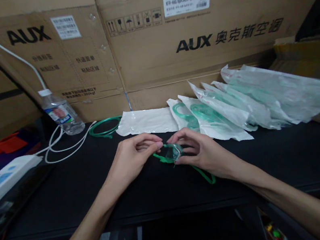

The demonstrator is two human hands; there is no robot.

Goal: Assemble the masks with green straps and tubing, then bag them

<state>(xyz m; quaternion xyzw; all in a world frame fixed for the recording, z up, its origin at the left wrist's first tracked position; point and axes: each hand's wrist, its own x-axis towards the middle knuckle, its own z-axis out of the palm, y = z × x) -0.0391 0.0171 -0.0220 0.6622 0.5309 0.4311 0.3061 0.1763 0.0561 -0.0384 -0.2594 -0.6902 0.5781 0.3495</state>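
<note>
A small clear green oxygen mask point(170, 154) is held just above the black tabletop, between both hands. My right hand point(197, 148) grips its right side, thumb below and fingers above. With thumb and forefinger together, my left hand point(139, 150) pinches the green elastic strap at the mask's left side; the exact spot is partly hidden by the fingertips. A loop of green strap point(208, 176) hangs out below my right hand. Behind my left hand lies a coil of green tubing point(104, 127). A flat white pouch point(148, 121) lies beyond both hands.
Several sealed pouches with green tubing point(217, 114) lean in a row at the back right, beside an open carton point(312, 57). Large cardboard boxes point(150, 64) wall off the back. At left are a plastic bottle point(62, 111), white cables and a power strip point(7, 178).
</note>
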